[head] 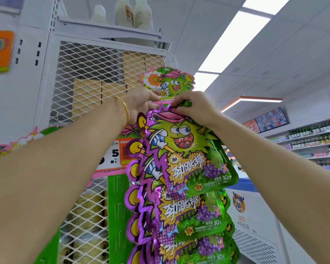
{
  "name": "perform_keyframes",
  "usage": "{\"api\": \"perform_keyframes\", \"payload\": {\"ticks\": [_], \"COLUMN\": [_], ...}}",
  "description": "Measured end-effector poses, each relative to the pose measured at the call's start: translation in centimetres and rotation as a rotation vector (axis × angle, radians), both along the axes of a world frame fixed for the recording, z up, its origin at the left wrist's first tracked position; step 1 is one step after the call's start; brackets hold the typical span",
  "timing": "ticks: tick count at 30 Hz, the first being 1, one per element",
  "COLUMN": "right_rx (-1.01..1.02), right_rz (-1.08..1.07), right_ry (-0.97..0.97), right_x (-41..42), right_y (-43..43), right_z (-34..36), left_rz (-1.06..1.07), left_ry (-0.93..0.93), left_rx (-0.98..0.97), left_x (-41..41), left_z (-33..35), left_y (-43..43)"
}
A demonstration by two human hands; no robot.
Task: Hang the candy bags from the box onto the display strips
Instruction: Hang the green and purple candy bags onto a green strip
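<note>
Fingers of both hands pinching top candy bag (pixel 187 149), display strip (pixel 168 82) above

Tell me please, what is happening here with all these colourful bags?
A person is hanging candy bags on a display strip fixed to a white mesh rack. The left hand and the right hand both pinch the top edge of the top candy bag, just under the strip's cartoon header card. More bags already hang below it.
</note>
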State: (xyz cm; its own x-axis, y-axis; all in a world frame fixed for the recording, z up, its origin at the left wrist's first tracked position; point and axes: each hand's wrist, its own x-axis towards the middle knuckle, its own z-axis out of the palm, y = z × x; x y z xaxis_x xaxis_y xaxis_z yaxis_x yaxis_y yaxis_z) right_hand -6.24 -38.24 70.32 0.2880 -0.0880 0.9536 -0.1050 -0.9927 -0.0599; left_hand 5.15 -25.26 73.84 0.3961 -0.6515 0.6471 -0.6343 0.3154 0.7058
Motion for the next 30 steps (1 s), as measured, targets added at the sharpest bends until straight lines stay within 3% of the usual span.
{"api": "perform_keyframes", "payload": {"ticks": [8,16,22,30], "right_rx": [-0.029,-0.097,-0.058,-0.003], "right_rz": [-0.109,-0.127,-0.046,-0.04], "right_ry": [-0.195,-0.087,-0.058,0.005], "right_x": [0.6,0.7,0.4,0.2], "right_y": [1.1,1.8,0.8,0.3], "right_z": [0.1,1.1,-0.5,-1.9], "left_rz": [0.028,-0.03,-0.081,-0.11], "left_ry": [-0.02,0.015,0.071,0.025], "left_rx": [0.008,0.008,0.121,0.041], "left_x": [-0.2,-0.2,-0.2,-1.1], "left_z": [-0.1,-0.2,-0.2,-1.2], "left_y": [0.8,0.4,0.8,0.7]}}
